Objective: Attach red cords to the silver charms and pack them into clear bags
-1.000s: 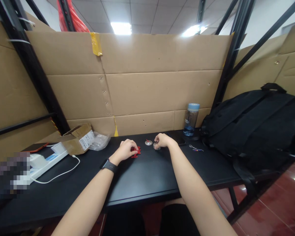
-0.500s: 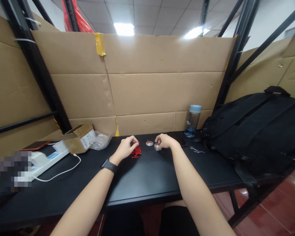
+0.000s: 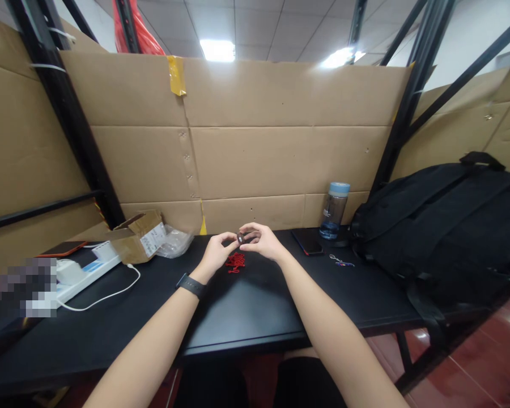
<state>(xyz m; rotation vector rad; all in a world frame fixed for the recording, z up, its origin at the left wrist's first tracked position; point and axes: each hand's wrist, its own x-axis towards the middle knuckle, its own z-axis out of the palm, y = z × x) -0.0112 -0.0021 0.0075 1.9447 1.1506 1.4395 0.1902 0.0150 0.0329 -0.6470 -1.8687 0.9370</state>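
Small round piece (image 3: 240,238) held above the table (image 3: 255,311).
My right hand (image 3: 263,241) has fingers clamped on it; my left hand's (image 3: 216,251) fingers meet its edge, whether gripping I can't tell. Red cords (image 3: 236,262) lie nearby.

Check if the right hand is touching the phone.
Apart. The head view shows it: a strip of black tabletop is visible between the right hand and the phone.
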